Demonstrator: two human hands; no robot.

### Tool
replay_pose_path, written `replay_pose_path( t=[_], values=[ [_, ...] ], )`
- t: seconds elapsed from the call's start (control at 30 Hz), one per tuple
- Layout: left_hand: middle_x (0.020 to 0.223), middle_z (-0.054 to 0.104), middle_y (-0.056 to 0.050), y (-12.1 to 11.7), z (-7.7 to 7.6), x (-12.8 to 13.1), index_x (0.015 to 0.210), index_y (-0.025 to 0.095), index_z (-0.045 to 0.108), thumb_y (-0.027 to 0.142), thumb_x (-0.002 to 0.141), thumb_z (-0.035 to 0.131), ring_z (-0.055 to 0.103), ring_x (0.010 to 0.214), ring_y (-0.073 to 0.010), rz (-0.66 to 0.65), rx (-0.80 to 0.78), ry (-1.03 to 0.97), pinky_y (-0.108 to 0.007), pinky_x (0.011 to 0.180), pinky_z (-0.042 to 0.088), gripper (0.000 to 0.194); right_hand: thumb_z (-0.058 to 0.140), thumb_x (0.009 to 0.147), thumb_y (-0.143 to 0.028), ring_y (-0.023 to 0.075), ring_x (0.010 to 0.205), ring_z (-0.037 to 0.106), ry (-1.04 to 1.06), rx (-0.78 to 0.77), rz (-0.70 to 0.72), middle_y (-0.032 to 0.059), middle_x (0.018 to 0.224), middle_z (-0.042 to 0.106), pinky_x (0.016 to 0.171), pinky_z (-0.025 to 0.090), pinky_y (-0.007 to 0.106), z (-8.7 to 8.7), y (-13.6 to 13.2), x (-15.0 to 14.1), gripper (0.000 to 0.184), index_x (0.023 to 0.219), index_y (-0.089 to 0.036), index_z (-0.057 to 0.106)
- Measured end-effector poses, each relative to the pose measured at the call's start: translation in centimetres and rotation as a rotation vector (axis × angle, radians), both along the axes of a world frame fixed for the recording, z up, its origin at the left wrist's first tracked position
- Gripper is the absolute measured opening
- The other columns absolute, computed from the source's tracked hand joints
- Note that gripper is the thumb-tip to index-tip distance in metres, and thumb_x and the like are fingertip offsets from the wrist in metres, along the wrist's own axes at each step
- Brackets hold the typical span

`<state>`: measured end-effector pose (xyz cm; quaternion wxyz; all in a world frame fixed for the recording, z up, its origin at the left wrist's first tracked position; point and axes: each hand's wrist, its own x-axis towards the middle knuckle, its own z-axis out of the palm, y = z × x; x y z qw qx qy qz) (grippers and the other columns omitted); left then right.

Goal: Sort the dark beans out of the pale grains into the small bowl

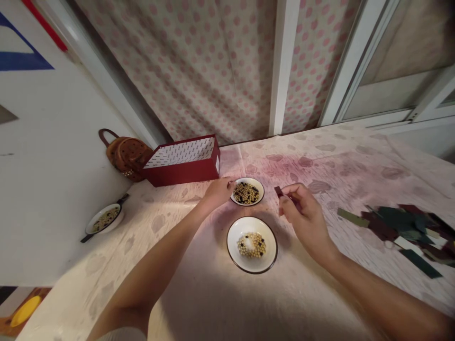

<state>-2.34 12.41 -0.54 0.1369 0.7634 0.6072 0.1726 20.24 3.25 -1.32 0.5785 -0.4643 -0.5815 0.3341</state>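
Note:
Two white bowls with dark rims stand one behind the other in front of me. The far bowl is full of mixed yellowish and black beans. My left hand is at its left side, the fingers closed at the rim; the fingertips are partly hidden. In the near bowl lies a smaller heap of mostly pale beans with a few black ones and a white glare spot. My right hand, to the right of both bowls, pinches a small dark red strip between thumb and fingers above the table.
A pile of green, brown and white strips lies at the right. At the back left stand an uncovered red box and a brown backpack. A third bowl of beans, with dark handles, sits against the white wall. Patterned cloth covers the table.

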Motion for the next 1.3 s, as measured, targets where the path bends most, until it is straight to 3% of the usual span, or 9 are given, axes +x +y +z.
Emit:
replay_pose_path(
  t=[0.13,0.27,0.4,0.57,0.63,0.8,0.93,1.13,1.3],
  values=[
    [0.102,0.077,-0.006,-0.2,-1.1,-0.5,0.106,0.019,0.076,0.017,0.093,0.053,0.069,0.096,-0.0208,-0.007,-0.073,-0.216,-0.026,0.085,0.051,0.026,0.055,0.093,-0.031,0.0122,0.056,0.051,-0.009,0.005,0.004,-0.0042,0.065,0.055,0.053,0.039,0.028,-0.2,0.2,0.0,0.009,0.088,-0.023,0.054],
    [0.074,0.071,-0.003,-1.3,-1.9,-0.2,0.09,0.013,0.07,0.014,0.092,0.052,0.066,0.065,-0.0147,0.045,-0.179,-0.34,-0.022,0.061,0.049,0.019,0.055,0.092,-0.031,0.0125,0.056,0.052,-0.013,0.001,0.0,-0.0044,0.063,0.055,0.053,0.039,0.028,-0.2,0.2,-0.1,0.009,0.088,-0.023,0.054],
    [0.061,0.063,0.003,-3.9,-2.1,0.8,0.107,0.012,0.059,0.009,0.093,0.048,0.055,0.045,-0.009,0.173,-0.339,-0.586,-0.018,0.046,0.041,0.018,0.057,0.091,-0.032,0.0121,0.055,0.052,-0.003,-0.012,0.0,-0.0037,0.065,0.056,0.052,0.039,0.027,-0.3,0.2,-0.1,0.01,0.088,-0.023,0.055],
    [0.06,0.063,0.004,-6.3,-1.9,1.2,0.116,0.016,0.049,0.012,0.096,0.049,0.052,0.043,-0.0091,0.289,-0.482,-0.738,-0.019,0.045,0.037,0.019,0.058,0.089,-0.033,0.0111,0.052,0.051,0.01,-0.043,0.006,-0.0032,0.067,0.058,0.051,0.038,0.027,-0.4,0.2,-0.2,0.011,0.09,-0.022,0.054],
    [0.065,0.066,0.002,-6.5,-1.7,0.8,0.117,0.017,0.049,0.02,0.098,0.052,0.056,0.048,-0.0113,0.268,-0.439,-0.657,-0.022,0.049,0.04,0.02,0.058,0.089,-0.033,0.011,0.052,0.051,0.018,-0.047,0.006,-0.0033,0.067,0.057,0.051,0.038,0.027,-0.3,0.2,-0.2,0.011,0.09,-0.022,0.054],
    [0.089,0.072,-0.003,-5.7,-0.4,-0.3,0.1,0.02,0.062,0.03,0.096,0.054,0.065,0.079,-0.0179,0.183,0.083,-0.292,-0.028,0.072,0.046,0.013,0.058,0.09,-0.033,0.0111,0.052,0.051,0.011,-0.049,0.017,-0.0035,0.067,0.057,0.051,0.037,0.027,-0.3,0.2,-0.2,0.011,0.089,-0.023,0.054],
    [0.076,0.071,-0.001,-4.5,-0.2,0.0,0.079,0.019,0.067,0.027,0.097,0.045,0.066,0.075,-0.0164,-0.034,-0.03,-0.395,-0.027,0.075,0.048,0.029,0.058,0.091,-0.033,0.0116,0.053,0.053,0.012,-0.033,0.012,-0.0035,0.066,0.057,0.051,0.038,0.027,-0.4,0.2,-0.2,0.011,0.089,-0.023,0.055],
    [0.079,0.071,-0.003,-3.9,-0.9,0.5,0.075,0.017,0.066,0.024,0.095,0.047,0.066,0.076,-0.0159,0.0,-0.044,-0.528,-0.026,0.075,0.048,0.028,0.058,0.09,-0.033,0.0116,0.054,0.053,0.0,-0.038,0.008,-0.0024,0.069,0.059,0.051,0.038,0.027,-0.4,0.3,-0.1,0.011,0.089,-0.022,0.055],
    [0.077,0.07,-0.004,-3.8,-0.7,0.4,0.075,0.016,0.066,0.027,0.096,0.047,0.065,0.074,-0.0157,-0.081,-0.089,-0.595,-0.025,0.073,0.049,0.031,0.056,0.091,-0.033,0.012,0.054,0.053,-0.015,-0.035,0.009,-0.003,0.066,0.058,0.052,0.038,0.027,-0.3,0.2,-0.1,0.011,0.088,-0.023,0.055]
  ],
)
